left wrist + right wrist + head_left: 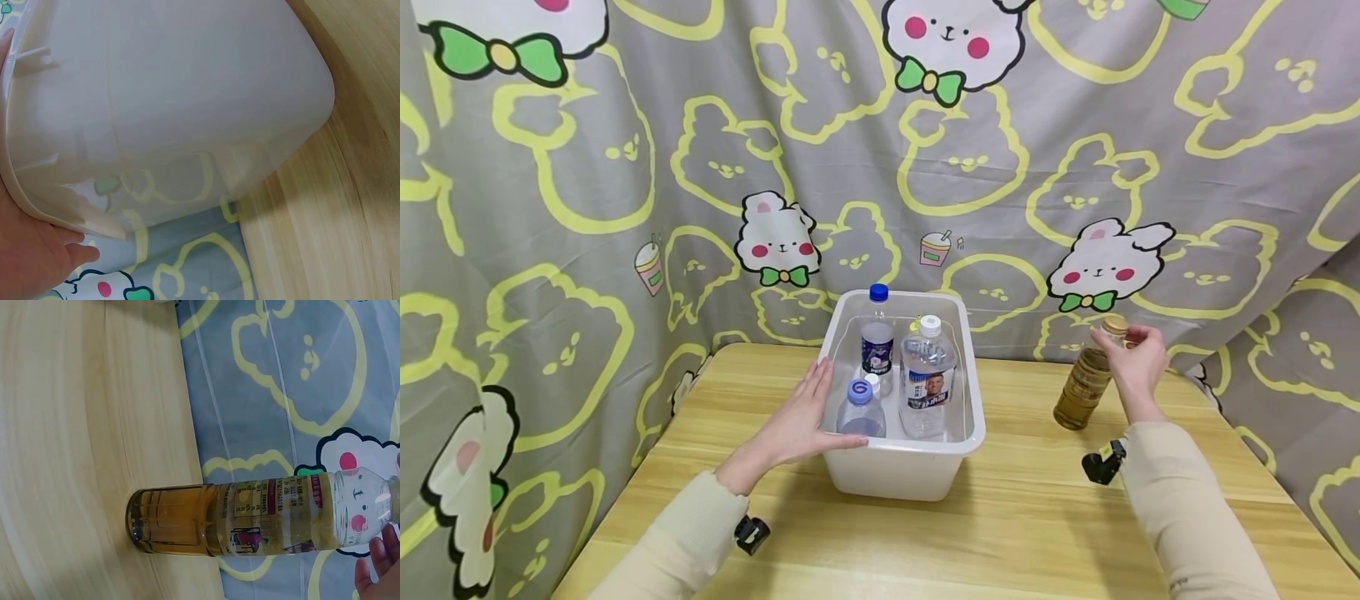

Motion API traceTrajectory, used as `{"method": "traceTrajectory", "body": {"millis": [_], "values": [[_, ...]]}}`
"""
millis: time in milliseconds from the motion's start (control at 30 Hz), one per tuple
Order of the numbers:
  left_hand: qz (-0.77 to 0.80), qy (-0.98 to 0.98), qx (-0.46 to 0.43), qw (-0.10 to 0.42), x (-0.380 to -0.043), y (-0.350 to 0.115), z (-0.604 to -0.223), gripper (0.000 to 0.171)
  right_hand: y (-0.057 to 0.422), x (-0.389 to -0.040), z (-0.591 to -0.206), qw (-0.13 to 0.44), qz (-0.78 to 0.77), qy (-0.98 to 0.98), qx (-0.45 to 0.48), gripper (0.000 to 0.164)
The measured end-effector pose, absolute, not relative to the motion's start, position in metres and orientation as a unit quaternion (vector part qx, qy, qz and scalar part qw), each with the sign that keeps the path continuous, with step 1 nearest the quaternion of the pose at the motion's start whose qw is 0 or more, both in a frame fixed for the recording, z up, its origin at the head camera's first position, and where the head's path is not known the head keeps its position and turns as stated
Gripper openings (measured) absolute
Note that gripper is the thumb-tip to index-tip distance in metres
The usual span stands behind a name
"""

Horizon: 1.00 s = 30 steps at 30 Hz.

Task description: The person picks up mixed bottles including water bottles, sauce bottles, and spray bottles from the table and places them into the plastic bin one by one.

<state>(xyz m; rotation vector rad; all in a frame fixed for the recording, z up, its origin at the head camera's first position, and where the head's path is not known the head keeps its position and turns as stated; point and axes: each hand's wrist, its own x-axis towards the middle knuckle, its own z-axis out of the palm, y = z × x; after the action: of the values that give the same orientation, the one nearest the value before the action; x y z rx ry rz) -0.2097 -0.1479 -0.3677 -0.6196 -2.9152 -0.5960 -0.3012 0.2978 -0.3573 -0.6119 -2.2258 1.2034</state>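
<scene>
My left hand (793,421) rests across the near left corner of a white plastic bin (898,475), its fingers along the left rim and its thumb along the front rim. In the left wrist view, that hand (31,250) lies against the bin's rim (9,156). My right hand (1135,371) pinches the neck of a bottle of amber liquid (1082,387), just below its gold cap. This bottle (269,515) has a printed label in the right wrist view, and its base is on the table. Fingers (381,556) show beside its neck.
Inside the bin are several empty-looking clear bottles: a blue-capped Pepsi bottle (877,350), a large white-capped bottle (928,383) and a purple-capped one (861,412) among them. Wooden table (1015,517) lies beneath. A cartoon-patterned curtain (850,167) hangs behind it.
</scene>
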Motion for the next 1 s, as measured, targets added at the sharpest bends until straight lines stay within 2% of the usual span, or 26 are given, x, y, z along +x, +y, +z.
{"method": "traceTrajectory", "body": {"millis": [300, 1000], "values": [[-0.201, -0.957, -0.202, 0.049, -0.2086, -0.1484, -0.3671, 0.121, 0.299, -0.3042, -0.3523, 0.254, 0.445, -0.824, -0.24, 0.067], [-0.198, -0.957, -0.204, 0.053, -0.2091, -0.1477, -0.3672, 0.122, 0.3015, -0.3066, -0.35, 0.264, 0.474, -0.797, -0.264, 0.057]]}}
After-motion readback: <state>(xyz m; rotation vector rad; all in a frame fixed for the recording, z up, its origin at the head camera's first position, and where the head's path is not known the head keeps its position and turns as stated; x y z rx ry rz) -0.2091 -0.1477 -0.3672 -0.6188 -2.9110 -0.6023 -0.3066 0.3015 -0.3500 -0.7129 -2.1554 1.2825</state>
